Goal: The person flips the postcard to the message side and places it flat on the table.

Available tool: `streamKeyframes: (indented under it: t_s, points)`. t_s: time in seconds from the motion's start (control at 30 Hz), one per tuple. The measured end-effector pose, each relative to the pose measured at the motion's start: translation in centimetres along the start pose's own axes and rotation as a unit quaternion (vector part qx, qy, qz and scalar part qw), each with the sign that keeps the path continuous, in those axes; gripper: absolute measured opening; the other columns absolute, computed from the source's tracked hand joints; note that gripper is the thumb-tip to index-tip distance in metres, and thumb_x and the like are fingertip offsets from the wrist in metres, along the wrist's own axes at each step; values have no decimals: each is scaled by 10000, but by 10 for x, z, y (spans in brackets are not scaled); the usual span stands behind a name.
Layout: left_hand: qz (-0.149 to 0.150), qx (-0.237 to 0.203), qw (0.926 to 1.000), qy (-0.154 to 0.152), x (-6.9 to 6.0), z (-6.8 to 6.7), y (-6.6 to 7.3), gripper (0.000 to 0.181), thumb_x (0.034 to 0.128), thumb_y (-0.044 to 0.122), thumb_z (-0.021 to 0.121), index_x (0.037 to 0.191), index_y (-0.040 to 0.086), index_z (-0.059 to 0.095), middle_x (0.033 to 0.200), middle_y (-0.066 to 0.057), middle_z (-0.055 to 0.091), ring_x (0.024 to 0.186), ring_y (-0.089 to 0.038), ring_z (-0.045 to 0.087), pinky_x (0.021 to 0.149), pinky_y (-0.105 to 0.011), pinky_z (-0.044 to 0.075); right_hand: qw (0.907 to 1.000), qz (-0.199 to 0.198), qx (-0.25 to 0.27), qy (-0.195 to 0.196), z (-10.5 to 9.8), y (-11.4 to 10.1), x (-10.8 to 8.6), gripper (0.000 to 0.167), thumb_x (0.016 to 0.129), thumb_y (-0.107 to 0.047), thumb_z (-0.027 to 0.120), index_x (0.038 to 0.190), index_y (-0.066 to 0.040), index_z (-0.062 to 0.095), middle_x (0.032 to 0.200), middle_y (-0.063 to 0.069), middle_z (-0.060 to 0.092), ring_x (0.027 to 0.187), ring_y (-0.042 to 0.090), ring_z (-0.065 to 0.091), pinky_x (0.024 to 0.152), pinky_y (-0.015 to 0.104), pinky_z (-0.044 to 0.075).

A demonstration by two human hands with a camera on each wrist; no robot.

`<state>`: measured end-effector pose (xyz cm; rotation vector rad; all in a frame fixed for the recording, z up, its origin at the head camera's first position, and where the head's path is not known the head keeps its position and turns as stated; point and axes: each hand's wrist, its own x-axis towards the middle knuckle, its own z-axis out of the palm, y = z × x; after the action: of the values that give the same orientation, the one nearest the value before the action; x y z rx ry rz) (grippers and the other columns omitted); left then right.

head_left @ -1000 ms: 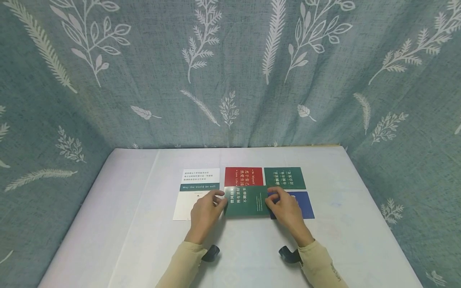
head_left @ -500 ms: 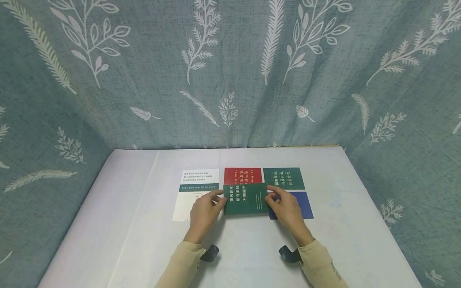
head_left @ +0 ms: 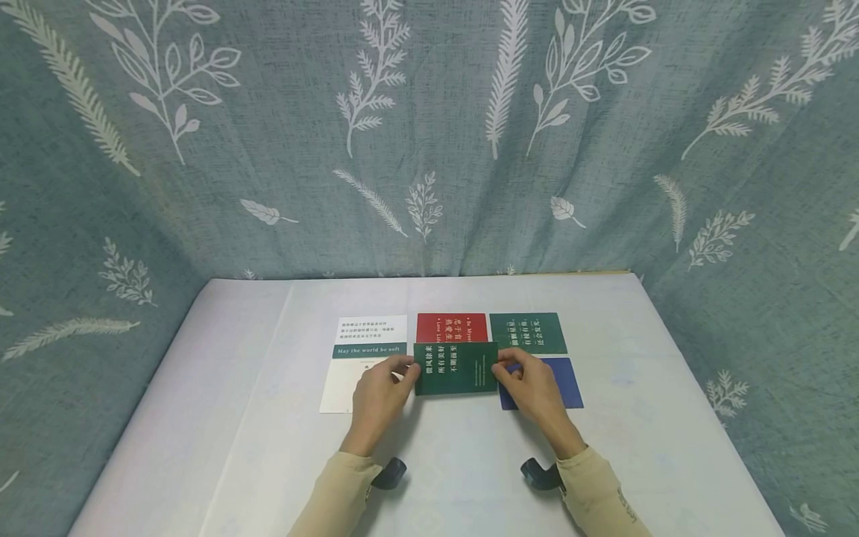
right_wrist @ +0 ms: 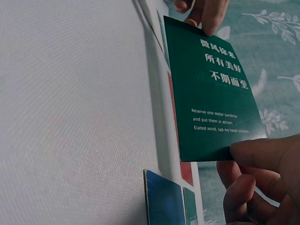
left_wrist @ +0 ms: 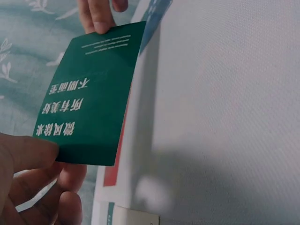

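Observation:
Both hands hold a dark green card (head_left: 456, 368) with white lettering, raised off the table with its face tilted up. My left hand (head_left: 378, 395) pinches its left short edge between thumb and fingers. At the opposite edge, my right hand (head_left: 535, 388) pinches it the same way. Behind the held card lies a red card (head_left: 452, 325), its lower part hidden. To the right are another green card (head_left: 529, 332) and a blue card (head_left: 565, 382), partly covered by my right hand. White card stock with a green band (head_left: 369, 350) lies left, partly behind my left hand.
The cards lie on a white-covered table (head_left: 268, 462). Blue-green curtains (head_left: 288, 149) with white leaf patterns rise behind it and at both sides. Dark curved pieces (head_left: 389, 473) stick out near the two cuffs.
The held green card has risen slightly and shifted a little left, with its lower edge lifting further off the table. Both hands keep their pinch; the other cards stay in place.

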<state>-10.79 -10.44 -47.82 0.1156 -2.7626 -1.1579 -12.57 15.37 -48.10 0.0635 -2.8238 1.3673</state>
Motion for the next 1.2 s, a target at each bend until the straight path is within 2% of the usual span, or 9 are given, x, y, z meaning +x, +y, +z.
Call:
streamKeyframes:
  t_s: [0.3, 0.53, 0.7, 0.93, 1.13, 1.2]
  points:
    - [57, -51, 10000, 4, 1, -2, -1, 191, 941, 299, 693, 1052, 163, 769, 949, 42, 732, 710, -80, 604, 615, -307, 462, 9998, -182, 87, 94, -2, 0, 0, 216, 947, -218, 723, 1139, -118, 724, 974, 13, 687, 709, 148, 520, 636, 290, 413]
    - [30, -170, 9999, -2, 0, -4, -1, 209, 935, 292, 697, 1053, 134, 767, 913, 23, 707, 710, -112, 578, 623, -308, 452, 9997, -213, 101, 120, -2, -1, 0, 220, 943, -229, 728, 1133, -119, 732, 941, -8, 730, 688, 142, 533, 618, 289, 412]
    - [-169, -481, 9985, -197, 1, -4, -3, 229, 941, 277, 693, 1083, 109, 758, 888, -5, 710, 750, -144, 604, 674, -333, 477, 9998, -145, 103, 115, -1, -2, 0, 192, 939, -220, 730, 1102, -118, 739, 914, -26, 736, 704, 145, 545, 633, 296, 420]
    - [-424, -844, 9943, -492, 3, -3, -7, 263, 936, 275, 695, 1121, 94, 746, 977, -33, 734, 820, -172, 654, 738, -359, 512, 9998, -78, 109, 129, 0, -1, -1, 186, 929, -215, 744, 1103, -149, 755, 929, -17, 713, 744, 155, 530, 664, 313, 403]
    - [-416, -1000, 9923, -593, 3, -4, -10, 223, 931, 235, 688, 1109, 122, 758, 1006, -20, 741, 828, -163, 662, 737, -349, 514, 9994, -165, 313, 33, -1, 1, 0, 167, 950, -202, 724, 1113, -189, 760, 989, -20, 731, 807, 154, 587, 740, 332, 460]
    - [-397, -1115, 9908, -661, 2, -4, -11, 205, 936, 211, 686, 1113, 140, 760, 1013, -20, 736, 830, -165, 663, 716, -333, 514, 9991, -193, 380, 6, -2, 1, 0, 161, 959, -178, 709, 1111, -179, 761, 976, -1, 728, 784, 154, 579, 719, 326, 460]
